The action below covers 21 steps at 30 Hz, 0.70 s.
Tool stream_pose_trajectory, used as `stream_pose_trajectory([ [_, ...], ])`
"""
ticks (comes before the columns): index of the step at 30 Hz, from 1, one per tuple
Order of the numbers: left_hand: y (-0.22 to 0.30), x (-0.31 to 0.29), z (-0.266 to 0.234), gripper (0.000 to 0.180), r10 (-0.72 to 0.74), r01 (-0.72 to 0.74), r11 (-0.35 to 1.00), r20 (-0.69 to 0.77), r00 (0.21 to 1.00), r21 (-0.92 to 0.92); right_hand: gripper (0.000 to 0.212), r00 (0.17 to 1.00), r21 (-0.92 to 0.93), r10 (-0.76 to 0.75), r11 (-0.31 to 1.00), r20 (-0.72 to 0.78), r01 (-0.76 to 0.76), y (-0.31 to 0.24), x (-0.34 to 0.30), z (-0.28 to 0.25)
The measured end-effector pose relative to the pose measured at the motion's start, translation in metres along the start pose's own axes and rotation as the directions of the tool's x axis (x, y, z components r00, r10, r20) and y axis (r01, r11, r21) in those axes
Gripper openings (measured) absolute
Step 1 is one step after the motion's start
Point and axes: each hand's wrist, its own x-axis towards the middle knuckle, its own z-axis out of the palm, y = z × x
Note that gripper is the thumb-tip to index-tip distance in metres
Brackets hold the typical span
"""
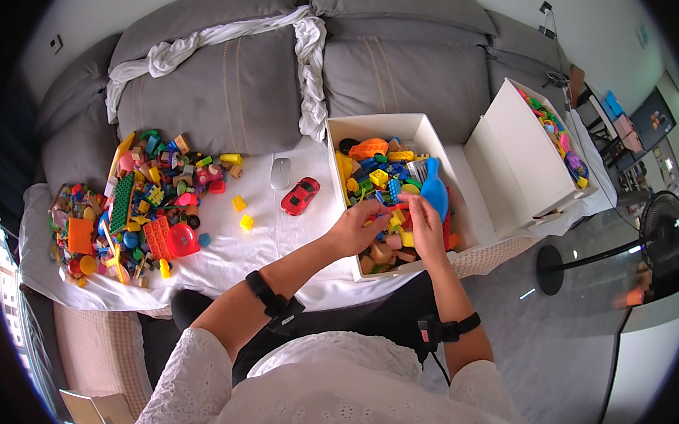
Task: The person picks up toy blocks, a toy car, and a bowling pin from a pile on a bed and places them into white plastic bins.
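White eyelet top (330, 392) fills the foreground, and just beyond it the left hand (358, 227) and right hand (427, 230) hover close together over the white box (375, 123); whether they touch, or pinch some small piece, I can't tell. Toys heap up inside that box, a yellow block (379, 178) among them, and a blue scoop-like toy (435, 192) lies just beside the right hand. It looks light, stiff, perhaps slippery, hardly fragile: its narrow upper end seems the natural hold, while the block suits a fingertip pinch across opposite sides.
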Motion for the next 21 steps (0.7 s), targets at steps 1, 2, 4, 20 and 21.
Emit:
stream_pose_trajectory([
  [1, 0.000, -0.002, -0.001, 0.021, 0.177, -0.166, 0.977, -0.075, 0.981, 0.132, 0.028, 0.999, 0.011, 0.038, 0.999, -0.028, -0.038, 0.001, -0.003, -0.001],
  [2, -0.004, -0.008, -0.005, 0.019, 0.249, -0.228, 0.959, -0.113, 0.962, 0.167, 0.028, 0.999, 0.015, 0.040, 0.999, -0.017, -0.040, -0.005, -0.007, 0.005],
  [4, -0.018, -0.023, -0.012, 0.020, 0.274, -0.236, 0.952, -0.197, 0.941, 0.196, 0.021, 0.996, -0.027, -0.072, 0.997, -0.056, 0.071, -0.017, -0.016, 0.028],
  [20, -0.208, -0.148, -0.134, 0.064, 0.026, 0.271, 0.904, -0.676, 0.737, 0.330, 0.090, 0.808, -0.471, 0.008, 0.816, 0.589, 0.335, 0.081, -0.013, 0.305],
  [21, -0.211, -0.149, -0.141, 0.065, 0.043, 0.278, 0.893, -0.683, 0.729, 0.354, 0.092, 0.793, -0.546, 0.045, 0.750, 0.607, 0.374, 0.082, -0.007, 0.315],
])
